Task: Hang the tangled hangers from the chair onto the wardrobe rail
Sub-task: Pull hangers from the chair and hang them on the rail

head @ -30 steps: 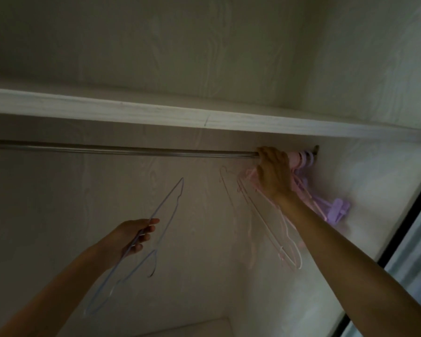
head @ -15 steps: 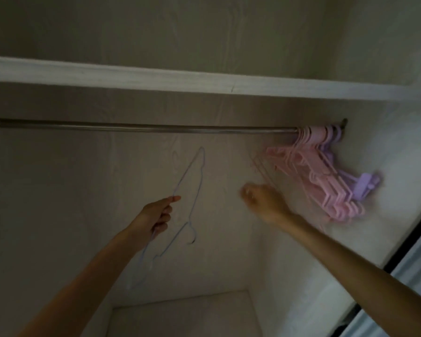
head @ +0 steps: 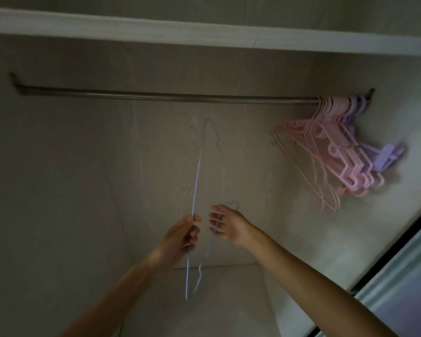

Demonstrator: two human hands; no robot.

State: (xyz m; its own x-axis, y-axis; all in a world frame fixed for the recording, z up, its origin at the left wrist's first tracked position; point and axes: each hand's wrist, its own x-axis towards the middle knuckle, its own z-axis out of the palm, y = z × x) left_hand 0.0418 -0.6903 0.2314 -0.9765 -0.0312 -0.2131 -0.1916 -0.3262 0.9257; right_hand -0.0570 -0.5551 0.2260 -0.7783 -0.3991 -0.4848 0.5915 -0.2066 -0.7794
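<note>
A thin pale-blue wire hanger (head: 197, 176) stands nearly on end in the middle of the head view. My left hand (head: 180, 237) pinches its long bar between thumb and fingers. My right hand (head: 227, 224) is just to the right, fingers spread and straight, touching the hanger's hook end. The metal wardrobe rail (head: 170, 96) runs across the upper part of the wardrobe. Several pink hangers (head: 331, 152) and some purple hangers (head: 384, 154) hang bunched at its right end, swung out towards the side wall.
A white shelf (head: 204, 30) runs above the rail. The wardrobe floor (head: 219, 300) lies below my arms. A sliding door edge (head: 399, 244) with a dark frame stands at the lower right. Most of the rail's length to the left is bare.
My right hand left the hung pink hangers at the rail and came down to the blue hanger. My left hand turned the blue hanger more upright. The view tilted down.
</note>
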